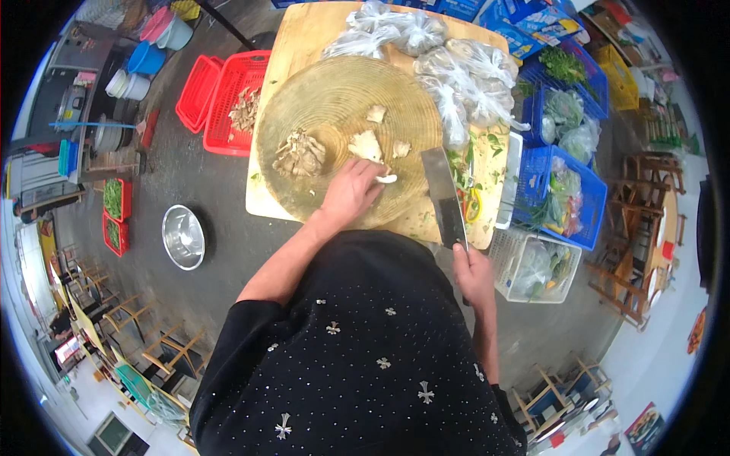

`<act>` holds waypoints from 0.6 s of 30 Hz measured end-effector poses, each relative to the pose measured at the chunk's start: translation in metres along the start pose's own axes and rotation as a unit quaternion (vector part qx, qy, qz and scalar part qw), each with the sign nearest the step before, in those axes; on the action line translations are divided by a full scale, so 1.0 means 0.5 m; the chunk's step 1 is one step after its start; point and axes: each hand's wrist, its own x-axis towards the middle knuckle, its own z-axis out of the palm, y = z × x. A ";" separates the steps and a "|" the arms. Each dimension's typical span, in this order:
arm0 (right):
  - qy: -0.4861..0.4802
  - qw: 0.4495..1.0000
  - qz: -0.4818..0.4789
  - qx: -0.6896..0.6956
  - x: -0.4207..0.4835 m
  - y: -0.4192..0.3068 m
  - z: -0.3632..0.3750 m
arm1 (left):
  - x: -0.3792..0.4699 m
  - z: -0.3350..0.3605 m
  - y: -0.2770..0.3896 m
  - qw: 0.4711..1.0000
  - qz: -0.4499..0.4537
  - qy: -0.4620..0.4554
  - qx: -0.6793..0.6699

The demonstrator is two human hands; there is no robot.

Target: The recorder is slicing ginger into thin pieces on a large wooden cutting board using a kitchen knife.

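Note:
On a round wooden chopping block (353,85), my left hand (355,185) rests with its fingers on a pale piece of mushroom (386,179). A larger mushroom piece (366,145) lies just beyond the fingertips, and two smaller pieces lie further off. To the left sits a whole mushroom cluster (300,155). My right hand (474,273) grips the handle of a cleaver (445,196), its broad blade pointing away from me over the right edge of the block. Yellow-handled scissors (473,205) lie among leaf scraps beside the blade.
Knotted plastic bags (467,80) cover the board's far right. A red basket (228,137) with torn mushrooms stands at the left, near a steel bowl (183,237) on the floor. Blue crates (596,199) and a white crate (562,293) of vegetables stand at the right.

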 end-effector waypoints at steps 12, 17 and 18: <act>0.024 0.999 0.033 0.008 -0.021 -0.011 0.039 | 0.008 -0.033 -0.003 0.650 -0.368 -0.041 -0.664; 0.021 0.999 0.040 0.021 -0.020 -0.029 0.052 | 0.080 -0.101 -0.059 0.711 -0.346 -0.055 -0.609; 0.029 0.999 0.029 0.012 -0.021 -0.019 0.058 | 0.119 -0.131 -0.053 0.827 -0.338 -0.045 -0.447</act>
